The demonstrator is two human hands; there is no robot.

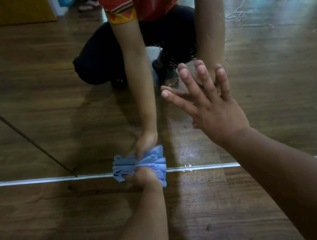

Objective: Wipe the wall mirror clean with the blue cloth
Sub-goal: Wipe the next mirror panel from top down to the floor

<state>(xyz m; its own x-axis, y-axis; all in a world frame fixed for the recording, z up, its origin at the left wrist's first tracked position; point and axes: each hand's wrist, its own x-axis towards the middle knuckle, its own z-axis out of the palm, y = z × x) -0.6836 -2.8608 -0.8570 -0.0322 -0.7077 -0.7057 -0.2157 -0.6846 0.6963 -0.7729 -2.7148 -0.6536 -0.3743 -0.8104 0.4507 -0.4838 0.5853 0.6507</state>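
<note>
Our left hand [142, 178] is curled round the blue cloth [161, 173], gripping it as a crumpled wad pressed right against the bottom edge [202, 167] of the wall mirror [29, 119], where the glass meets the wooden floor [46, 231]. Our right hand [217, 114] is open, fingers spread and straight, and seems to rest flat on the glass well above that edge, to the right of the cloth.

We judge the step to be the low strip of the glass. To do it well, we should keep the wad flat against the mirror and draw it along the bottom edge in one steady pass towards the wet sheen [191, 163] lying just right of the cloth. A drier fold turned outward would avoid smearing. Water droplets [167, 66] bead the glass high above the edge, near our right fingertips, so that patch looks not yet wiped. The braced palm may leave prints that need a final pass.

The bunched cloth has its long axis roughly along the bottom edge, its folds crossing it. The mirror stands upright facing us, its edge running across the view and dipping slightly rightward.
</note>
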